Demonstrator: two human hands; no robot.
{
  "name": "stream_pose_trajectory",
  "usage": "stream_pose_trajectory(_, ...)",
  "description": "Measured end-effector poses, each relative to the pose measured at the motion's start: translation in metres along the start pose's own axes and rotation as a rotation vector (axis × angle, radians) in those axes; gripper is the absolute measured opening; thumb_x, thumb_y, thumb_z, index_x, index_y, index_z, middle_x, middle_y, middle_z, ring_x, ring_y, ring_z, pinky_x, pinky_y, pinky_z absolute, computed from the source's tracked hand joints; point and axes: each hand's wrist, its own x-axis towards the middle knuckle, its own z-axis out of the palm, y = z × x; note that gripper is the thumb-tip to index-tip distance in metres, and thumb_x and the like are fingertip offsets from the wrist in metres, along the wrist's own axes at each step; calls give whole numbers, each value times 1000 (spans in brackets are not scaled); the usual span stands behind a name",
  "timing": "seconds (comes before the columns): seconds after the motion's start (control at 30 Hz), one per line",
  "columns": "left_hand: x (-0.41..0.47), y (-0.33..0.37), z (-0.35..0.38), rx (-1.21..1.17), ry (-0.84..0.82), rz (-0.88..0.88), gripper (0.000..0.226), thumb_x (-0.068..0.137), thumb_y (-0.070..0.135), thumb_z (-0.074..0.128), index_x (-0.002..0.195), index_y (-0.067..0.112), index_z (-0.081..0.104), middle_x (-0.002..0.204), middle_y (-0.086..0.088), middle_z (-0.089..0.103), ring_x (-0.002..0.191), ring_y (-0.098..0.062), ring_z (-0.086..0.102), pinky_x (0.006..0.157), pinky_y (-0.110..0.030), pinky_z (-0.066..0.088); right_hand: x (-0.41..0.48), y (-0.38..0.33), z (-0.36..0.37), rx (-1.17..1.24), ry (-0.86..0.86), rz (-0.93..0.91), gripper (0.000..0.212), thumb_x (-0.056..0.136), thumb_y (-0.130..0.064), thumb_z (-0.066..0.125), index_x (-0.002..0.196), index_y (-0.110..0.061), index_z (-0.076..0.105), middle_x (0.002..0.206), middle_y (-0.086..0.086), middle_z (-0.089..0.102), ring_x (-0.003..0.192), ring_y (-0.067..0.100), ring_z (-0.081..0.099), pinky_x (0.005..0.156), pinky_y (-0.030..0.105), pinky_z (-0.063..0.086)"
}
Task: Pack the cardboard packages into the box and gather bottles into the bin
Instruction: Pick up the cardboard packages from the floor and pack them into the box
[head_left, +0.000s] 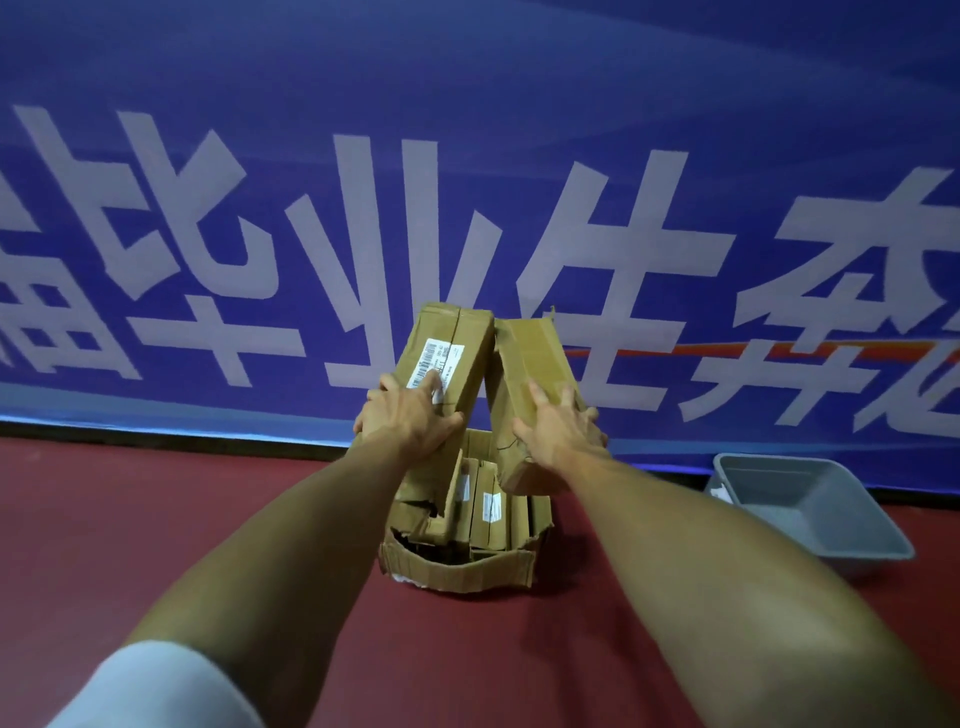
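A torn, open cardboard box (457, 569) stands on the red floor with several long cardboard packages upright inside it. My left hand (408, 423) grips a long package with a white label (447, 343), its lower end down in the box and its top leaning left. My right hand (558, 434) grips a second long package (530, 353) with a torn top, tilted to the right, its lower end at the box's right side. The two packages touch near their tops. No bottles are in view.
A grey plastic bin (810, 512) sits on the floor to the right of the box, and nothing shows inside it. A blue banner with large white characters (467, 156) rises right behind the box. Red floor (208, 519) lies to the left and in front.
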Motion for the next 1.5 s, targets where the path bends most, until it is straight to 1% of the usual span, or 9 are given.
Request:
stream_pose_trajectory(0.33,152,44,76,16,-15,-92,75,81,79,47,141,38,28,110,-14,36,106,-36,48,79,-46,50,184,43,26,-21,-79,-54,71,99,-57,45,156,-44,5,160,5,5,134,43,28,98,57,41)
stream_pose_trajectory(0.5,204,62,137,-6,-50,-158,74,78,80,49,136,40,28,113,-14,37,107,-36,48,83,-52,52,253,64,68,-20,-124,-64,71,99,-56,44,156,-43,3,160,6,2,132,42,30,98,54,42)
stream_pose_trajectory(0.67,241,56,225,-7,-95,-181,77,79,79,48,142,42,23,108,-12,33,108,-36,48,86,-54,52,299,91,148,-13,-141,-53,70,99,-58,43,156,-43,5,159,6,3,132,42,31,96,52,42)
stream_pose_trajectory(0.77,262,43,292,27,-114,-165,93,80,83,43,153,48,-5,127,-21,35,115,-37,47,89,-50,51,327,107,214,-8,-142,-46,69,99,-58,43,156,-44,6,160,6,3,131,41,31,96,52,42)
stream_pose_trajectory(0.83,273,31,341,44,-102,-152,94,82,83,40,153,48,-11,131,-23,35,113,-36,48,91,-44,49,346,115,262,8,-147,-45,68,99,-57,42,155,-44,8,160,6,4,131,42,31,96,53,40)
stream_pose_trajectory(1.03,312,3,483,112,-105,-77,86,89,78,32,156,43,-8,145,-26,34,125,-37,45,88,-37,42,400,142,393,38,-132,-7,67,99,-58,42,156,-45,8,161,5,6,135,42,28,99,56,39)
stream_pose_trajectory(1.2,343,-15,581,-22,-165,-43,86,85,81,36,155,48,-1,154,-29,21,133,-42,42,102,-44,46,419,170,477,64,-100,58,66,100,-58,41,156,-44,10,162,5,6,138,45,25,104,59,36)
stream_pose_trajectory(1.37,349,-28,619,-16,-186,26,85,86,82,35,156,46,3,140,-23,34,117,-34,50,92,-39,47,408,179,525,92,-110,115,66,100,-58,41,157,-43,11,163,5,4,141,44,22,108,55,32)
stream_pose_trajectory(1.5,350,-34,626,-35,-249,35,87,83,84,35,156,45,9,136,-23,35,116,-35,49,97,-41,46,397,182,545,77,-148,181,66,99,-61,41,157,-44,13,165,3,2,143,45,21,110,54,31)
